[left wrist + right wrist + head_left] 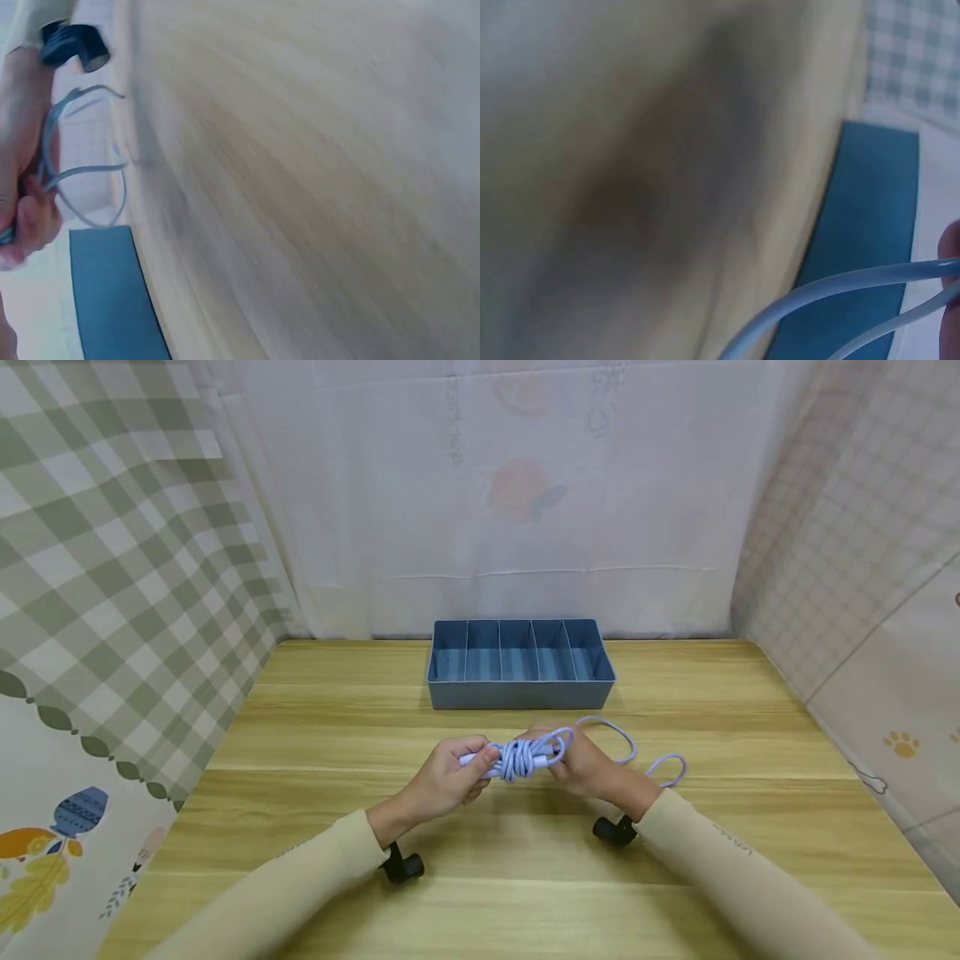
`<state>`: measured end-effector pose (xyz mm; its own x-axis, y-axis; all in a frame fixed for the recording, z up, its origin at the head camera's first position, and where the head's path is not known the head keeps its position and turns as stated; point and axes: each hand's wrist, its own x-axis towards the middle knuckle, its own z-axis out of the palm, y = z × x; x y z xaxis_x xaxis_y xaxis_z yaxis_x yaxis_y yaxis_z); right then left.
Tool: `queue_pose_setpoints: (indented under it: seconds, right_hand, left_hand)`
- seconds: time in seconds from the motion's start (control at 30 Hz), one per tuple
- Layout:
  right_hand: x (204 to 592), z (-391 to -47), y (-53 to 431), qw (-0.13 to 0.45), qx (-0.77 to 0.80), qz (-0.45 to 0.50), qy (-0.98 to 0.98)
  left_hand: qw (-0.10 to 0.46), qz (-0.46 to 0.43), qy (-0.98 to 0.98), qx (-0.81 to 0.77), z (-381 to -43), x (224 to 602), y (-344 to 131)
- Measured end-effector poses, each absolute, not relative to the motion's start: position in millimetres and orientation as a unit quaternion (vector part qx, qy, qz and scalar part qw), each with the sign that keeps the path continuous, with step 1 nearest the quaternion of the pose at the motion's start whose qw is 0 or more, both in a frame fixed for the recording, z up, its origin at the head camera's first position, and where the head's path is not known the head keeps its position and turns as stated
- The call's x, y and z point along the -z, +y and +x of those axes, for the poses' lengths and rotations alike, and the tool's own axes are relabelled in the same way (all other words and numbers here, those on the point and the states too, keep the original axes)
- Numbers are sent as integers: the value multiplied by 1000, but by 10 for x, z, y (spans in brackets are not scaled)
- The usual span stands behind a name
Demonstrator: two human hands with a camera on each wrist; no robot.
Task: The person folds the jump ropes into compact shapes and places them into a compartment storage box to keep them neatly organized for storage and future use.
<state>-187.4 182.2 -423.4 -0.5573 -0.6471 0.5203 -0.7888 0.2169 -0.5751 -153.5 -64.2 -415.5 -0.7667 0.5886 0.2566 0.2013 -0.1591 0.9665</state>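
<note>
A pale lilac cable [517, 759] is wound into a bundle, with several turns wrapped round its middle. My left hand [453, 774] grips the bundle's left end, thumb along the top near a light plug end. At the other end my right hand [585, 767] holds the cable, its fingers partly hidden behind the loops. Loose loops of cable trail out past the right wrist. In the left wrist view the right hand [30, 202] has curled fingers, with cable loops beside it. The right wrist view catches two cable strands [840, 285] and a sliver of finger.
Beyond the hands, a blue-grey tray [521, 695] with several compartments stands at the back of the wooden table [337, 718]. A white cloth [375, 502] hangs behind it. A checked cloth [135, 527] covers the left side, and a patterned one [862, 568] the right.
</note>
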Motion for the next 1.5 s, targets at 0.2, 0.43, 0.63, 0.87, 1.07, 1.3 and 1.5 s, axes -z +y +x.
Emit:
queue_pose_setpoints:
  seconds: [0.2,0.43,0.63,0.87,1.07,1.3,1.5]
  right_hand:
    - [4318,-1662,1686,108,-315,433,-837]
    - [4248,-1468,1618,184,-158,444,-863]
    - [4177,-1299,1635,170,-97,462,-865]
    - [3959,-1269,1681,220,-119,510,-823]
    - [3801,-1368,1776,274,-153,510,-801]
    - [3694,-1516,1844,268,-163,522,-794]
    - [3657,-1685,1913,205,-212,539,-789]
  left_hand:
    - [125,225,623,-739,-1632,4125,-631]
    - [70,183,681,-706,-1682,4114,-621]
    - [0,162,754,-636,-1754,4177,-671]
    - [-16,210,810,-547,-1773,4225,-775]
    - [30,285,811,-510,-1737,4165,-803]
    - [96,359,782,-501,-1664,4179,-766]
    - [116,420,741,-511,-1594,4193,-734]
